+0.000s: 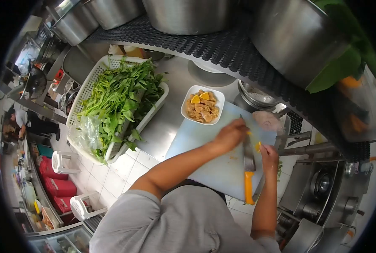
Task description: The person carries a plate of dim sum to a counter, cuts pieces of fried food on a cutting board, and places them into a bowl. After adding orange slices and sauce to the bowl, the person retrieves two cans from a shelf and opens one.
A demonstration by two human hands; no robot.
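Observation:
My left hand (232, 135) is over the cutting board (196, 143), fingers curled together near the tip of the knife. A small yellow piece shows at its fingertips; whether it is gripped is hard to see. My right hand (269, 155) pinches a small yellow piece (258, 146), possibly citrus, over the board's right side. Between my hands lies the knife (249, 162), its orange handle toward me. On the board's far edge stands a square white bowl (183, 105) of brown cooked pieces (202, 111), topped with two orange wedges (204, 96).
A white basket (75, 105) heaped with leafy greens (116, 92) stands left. Overhead, a black perforated shelf (221, 52) carries large metal pots (188, 14). Metal colanders (257, 95) sit behind the board. Another person (36, 122) stands far left, near white stools (84, 206).

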